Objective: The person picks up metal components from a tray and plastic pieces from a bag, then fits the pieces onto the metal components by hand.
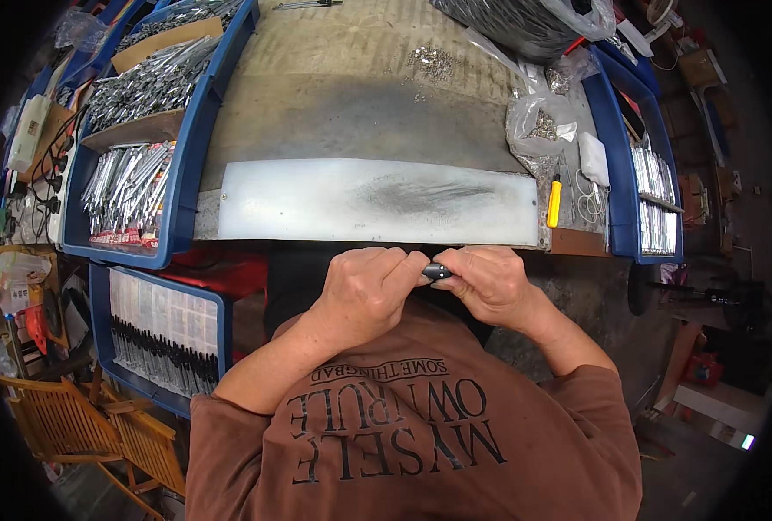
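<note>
Both fists meet at the front edge of the workbench, over my lap. Between them shows a short, dark, rounded piece (436,272) with small light dots on it; most of it is hidden by my fingers. My left hand (364,285) is closed around its left side. Thumb and fingers of my right hand (488,282) pinch it from the right. Just beyond the hands lies a white plastic board (299,204), with dark smudges on its right half. A screwdriver with a yellow handle (554,202) rests to the right of the board.
At the left, a blue crate (197,148) holds many thin metal rods; a lower blue crate (223,334) holds black-ended rods in a row. Another blue crate (616,148) stands right. Small metal parts (431,62) and a clear bag (538,122) lie on the bench.
</note>
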A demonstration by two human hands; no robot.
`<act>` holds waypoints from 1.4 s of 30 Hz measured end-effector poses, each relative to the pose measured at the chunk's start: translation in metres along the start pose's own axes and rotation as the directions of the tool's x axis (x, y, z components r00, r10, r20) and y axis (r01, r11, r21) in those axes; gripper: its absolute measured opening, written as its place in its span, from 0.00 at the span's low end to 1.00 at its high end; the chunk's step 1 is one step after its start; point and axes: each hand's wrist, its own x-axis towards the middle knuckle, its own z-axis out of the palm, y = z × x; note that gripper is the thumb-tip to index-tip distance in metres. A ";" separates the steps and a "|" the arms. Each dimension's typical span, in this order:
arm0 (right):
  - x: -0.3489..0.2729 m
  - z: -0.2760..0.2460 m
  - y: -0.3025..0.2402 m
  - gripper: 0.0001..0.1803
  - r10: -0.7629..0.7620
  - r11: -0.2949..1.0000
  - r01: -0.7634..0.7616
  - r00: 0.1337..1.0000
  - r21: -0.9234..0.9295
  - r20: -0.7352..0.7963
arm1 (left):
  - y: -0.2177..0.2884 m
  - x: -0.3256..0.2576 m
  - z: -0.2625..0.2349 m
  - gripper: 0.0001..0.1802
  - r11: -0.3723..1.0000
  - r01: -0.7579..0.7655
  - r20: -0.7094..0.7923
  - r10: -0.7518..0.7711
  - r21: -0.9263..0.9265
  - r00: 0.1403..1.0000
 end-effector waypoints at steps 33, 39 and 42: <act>0.003 -0.003 0.009 0.15 -0.002 0.998 0.004 1.000 0.057 -0.029 | 0.003 0.015 -0.009 0.11 0.975 -0.054 0.095 0.034 0.215 0.995; 0.002 -0.005 0.014 0.14 -0.061 0.998 0.061 0.998 0.025 0.020 | 0.002 0.016 -0.010 0.09 0.979 -0.071 0.132 0.046 0.192 0.990; 0.006 -0.012 0.016 0.12 -0.134 0.991 0.133 0.990 0.017 0.050 | 0.001 0.016 -0.012 0.09 0.992 -0.056 0.149 0.038 0.115 0.988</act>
